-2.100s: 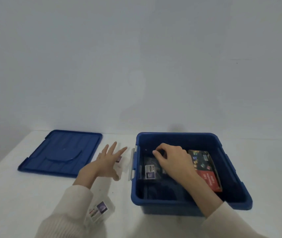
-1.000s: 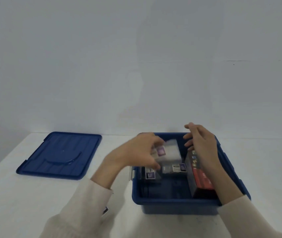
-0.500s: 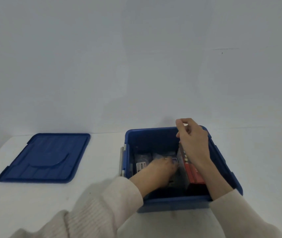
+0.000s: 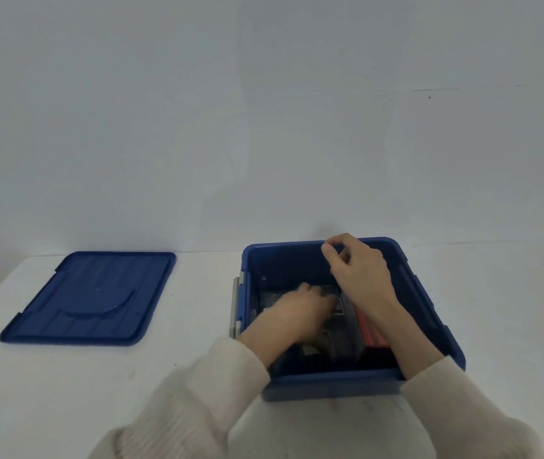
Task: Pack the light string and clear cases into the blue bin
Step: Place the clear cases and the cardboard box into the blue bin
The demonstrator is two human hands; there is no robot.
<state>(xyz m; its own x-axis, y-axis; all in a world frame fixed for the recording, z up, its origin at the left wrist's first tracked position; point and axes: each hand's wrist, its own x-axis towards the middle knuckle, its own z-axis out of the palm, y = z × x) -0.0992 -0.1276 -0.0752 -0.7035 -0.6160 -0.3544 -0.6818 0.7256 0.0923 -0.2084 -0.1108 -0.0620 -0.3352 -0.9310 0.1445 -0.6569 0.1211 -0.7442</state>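
The blue bin (image 4: pixel 330 384) stands on the white table, right of centre. Both my hands are inside it. My left hand (image 4: pixel 300 306) reaches in from the front-left, its blurred fingers curled on a clear case (image 4: pixel 338 308) with a purple label, low in the bin. More clear cases (image 4: pixel 327 346) lie beneath my wrist. The red light string box (image 4: pixel 371 332) stands on edge along the right wall. My right hand (image 4: pixel 360 273) sits over its far top end with curled fingers, gripping it.
The bin's blue lid (image 4: pixel 88 299) lies flat on the table to the left, apart from the bin. A grey latch (image 4: pixel 235 306) sticks out from the bin's left wall. A plain wall stands behind the table.
My left hand carried a clear case from the table into the bin and lowered it to the bottom. My right hand tipped the light string box upright against the right wall and stays on it.
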